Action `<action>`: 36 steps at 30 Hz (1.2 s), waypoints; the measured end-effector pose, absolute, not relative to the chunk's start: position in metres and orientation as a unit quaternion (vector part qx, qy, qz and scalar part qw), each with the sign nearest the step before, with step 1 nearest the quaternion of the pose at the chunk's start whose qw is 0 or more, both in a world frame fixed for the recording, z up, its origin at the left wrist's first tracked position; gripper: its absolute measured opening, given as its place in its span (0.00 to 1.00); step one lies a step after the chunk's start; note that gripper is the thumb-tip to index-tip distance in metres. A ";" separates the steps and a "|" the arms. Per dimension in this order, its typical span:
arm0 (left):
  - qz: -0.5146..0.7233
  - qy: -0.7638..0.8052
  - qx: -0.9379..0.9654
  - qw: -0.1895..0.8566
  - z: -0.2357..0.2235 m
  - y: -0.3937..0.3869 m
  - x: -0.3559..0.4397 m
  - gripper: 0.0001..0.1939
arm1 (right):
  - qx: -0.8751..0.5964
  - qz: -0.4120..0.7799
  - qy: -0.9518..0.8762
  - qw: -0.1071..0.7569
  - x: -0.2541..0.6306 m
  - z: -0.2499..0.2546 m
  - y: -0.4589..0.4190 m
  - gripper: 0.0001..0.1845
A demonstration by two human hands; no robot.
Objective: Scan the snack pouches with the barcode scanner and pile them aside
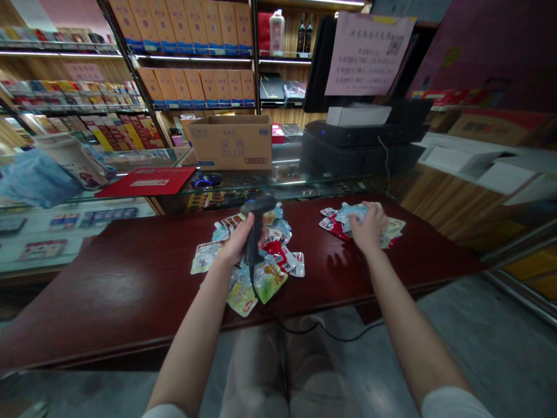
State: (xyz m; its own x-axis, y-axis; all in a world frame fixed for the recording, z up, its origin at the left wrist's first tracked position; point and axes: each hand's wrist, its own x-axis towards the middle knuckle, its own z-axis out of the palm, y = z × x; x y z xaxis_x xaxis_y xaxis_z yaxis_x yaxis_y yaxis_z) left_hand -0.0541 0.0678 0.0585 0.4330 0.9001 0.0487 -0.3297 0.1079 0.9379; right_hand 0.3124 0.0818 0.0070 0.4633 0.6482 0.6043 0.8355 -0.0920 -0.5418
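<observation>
Over a heap of shiny packets (261, 261) on the dark red table (117, 284), the left hand (244, 239) is wrapped around a black scanner (256, 229), and the right hand (369, 225), fingers bent, touches the smaller heap (348, 216).

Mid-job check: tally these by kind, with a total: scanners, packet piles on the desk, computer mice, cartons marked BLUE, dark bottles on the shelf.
Scanner, in the left hand: 1
Packet piles: 2
Computer mouse: 1
Carton marked BLUE: 1
Dark bottles: 2
Total: 7
</observation>
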 end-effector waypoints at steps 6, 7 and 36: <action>0.444 0.270 0.481 0.707 0.052 0.064 -0.070 0.39 | -0.567 0.170 -0.644 0.484 0.205 -0.007 0.103 0.15; 0.446 0.266 0.476 0.710 0.050 0.063 -0.072 0.38 | -0.557 0.223 -0.650 0.467 0.190 -0.009 0.106 0.14; 0.462 0.303 0.413 0.724 0.043 0.050 -0.081 0.33 | -0.511 0.418 -0.587 0.469 0.152 -0.026 0.110 0.17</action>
